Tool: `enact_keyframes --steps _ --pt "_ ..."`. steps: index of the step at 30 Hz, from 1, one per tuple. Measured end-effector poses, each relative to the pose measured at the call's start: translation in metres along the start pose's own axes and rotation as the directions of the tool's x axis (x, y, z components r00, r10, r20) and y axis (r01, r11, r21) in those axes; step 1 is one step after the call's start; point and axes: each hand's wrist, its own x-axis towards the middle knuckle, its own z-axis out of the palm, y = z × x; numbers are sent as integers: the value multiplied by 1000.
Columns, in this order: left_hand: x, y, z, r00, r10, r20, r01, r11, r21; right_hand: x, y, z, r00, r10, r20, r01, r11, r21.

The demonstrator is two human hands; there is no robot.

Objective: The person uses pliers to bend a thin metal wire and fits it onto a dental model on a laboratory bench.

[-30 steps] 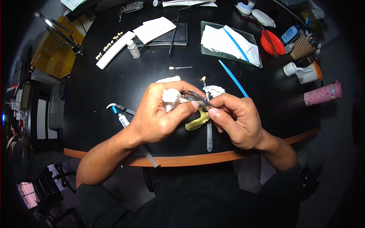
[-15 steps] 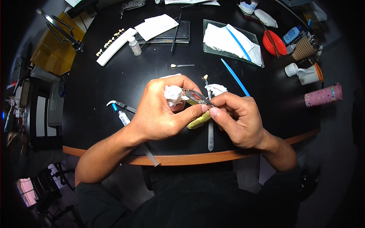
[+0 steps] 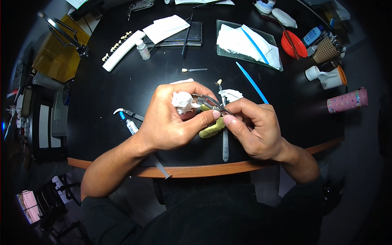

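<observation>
Your hands: close together at the centre; your left hand [image 3: 165, 120] is curled around a crumpled white wad [image 3: 182, 102], and your right hand [image 3: 257, 130] pinches a dark slim tool [image 3: 209, 99] between thumb and forefinger.
Dark tool: one, centre of the frame, pointing left toward the wad; your left thumb is right at it, and its far end is hard to make out.
Yellow-green curved piece [image 3: 210, 131]: one, just below centre, partly covered by your left thumb; you cannot tell whether it is held or resting.
Hidden: most of your left fingers; the middle of a slim grey handle [image 3: 225, 151] running up behind your right fingertips; part of a labelled tube [image 3: 131, 127] passing under your left forearm.
Cut off: white papers [image 3: 204, 2] at the top edge.
Red bowl [image 3: 301, 45]: upper right, a brown stick [image 3: 290, 41] leaning across it.
Beige woven cup [image 3: 325, 50]: right of the bowl, packed with small items too dark to sort.
Glass tray [image 3: 222, 52]: upper right, holding white tissues [image 3: 232, 41] and one blue stick [image 3: 255, 45].
Counted: two blue sticks, the second [image 3: 251, 81] on the black table [image 3: 102, 94]; two tooth-shaped tabs on stems [image 3: 185, 70] above your hands; one pink bottle [image 3: 347, 101] at far right.
</observation>
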Motion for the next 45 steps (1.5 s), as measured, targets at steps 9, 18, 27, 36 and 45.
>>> enact_keyframes --steps 9,18,27,36,45 --pt "1 -1 0 998 4 55 -5 1000 26 -3 0 -3 968 229 101 -246 944 220" --pt "1 7 -3 998 -25 59 16 990 143 -4 0 -6 958 269 102 -286 929 235" --pt "0 0 0 998 -44 52 47 998 -52 -1 -1 -1 999 -40 -13 39 994 -101" --pt "0 -1 1 997 -47 57 48 999 -19 -1 -1 -2 999 -49 0 49 991 -124" --pt "0 0 1 997 -54 51 54 999 -2 -1 -1 -3 1000 5 29 -3 999 -54"
